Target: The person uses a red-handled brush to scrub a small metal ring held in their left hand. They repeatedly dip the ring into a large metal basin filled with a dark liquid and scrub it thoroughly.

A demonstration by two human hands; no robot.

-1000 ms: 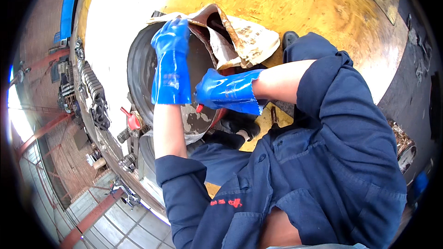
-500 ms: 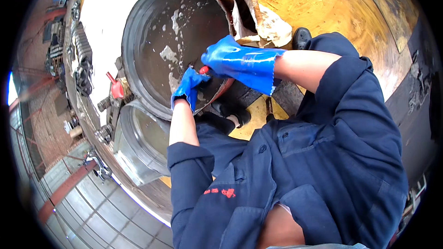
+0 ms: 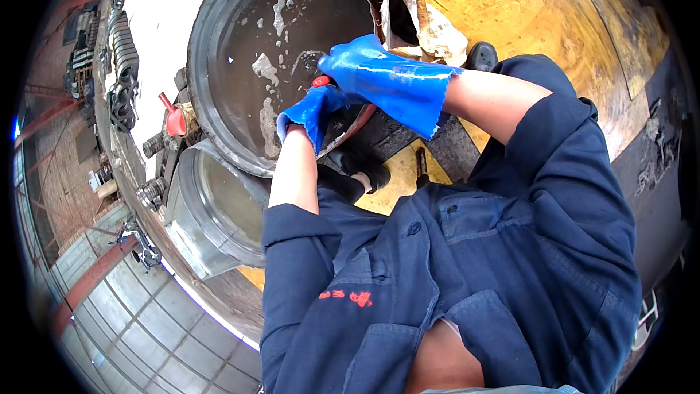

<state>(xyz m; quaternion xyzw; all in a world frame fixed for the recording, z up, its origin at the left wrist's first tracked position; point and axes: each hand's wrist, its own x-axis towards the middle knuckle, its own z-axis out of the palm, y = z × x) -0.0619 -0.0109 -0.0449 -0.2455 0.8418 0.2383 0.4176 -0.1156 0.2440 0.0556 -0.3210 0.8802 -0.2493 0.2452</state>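
Both hands wear long blue rubber gloves and meet over the near right part of a big round drum (image 3: 219,113) of dark liquid with whitish foam. My right hand (image 3: 357,66) is closed, its knuckles out over the liquid. Just below and left of it, my left hand (image 3: 315,111) is bent inward with fingers curled. Between the two gloves shows a small red rounded end (image 3: 321,81) of something whose kind I cannot tell. The gloves hide the rest of it and most fingertips.
A second metal tub (image 3: 226,211) with cloudy liquid stands against the drum's near left side. Left of the drum are a red-handled scoop-like thing (image 3: 175,118) and ribbed metal parts (image 3: 124,55). A torn whitish sack (image 3: 441,36) sits at the far right. My shoe (image 3: 375,175) shows below the drum.
My left hand has come up closer to my right hand, its fingers now more tucked in. The red end has shifted upward beside the right glove. The whole view has moved slightly.
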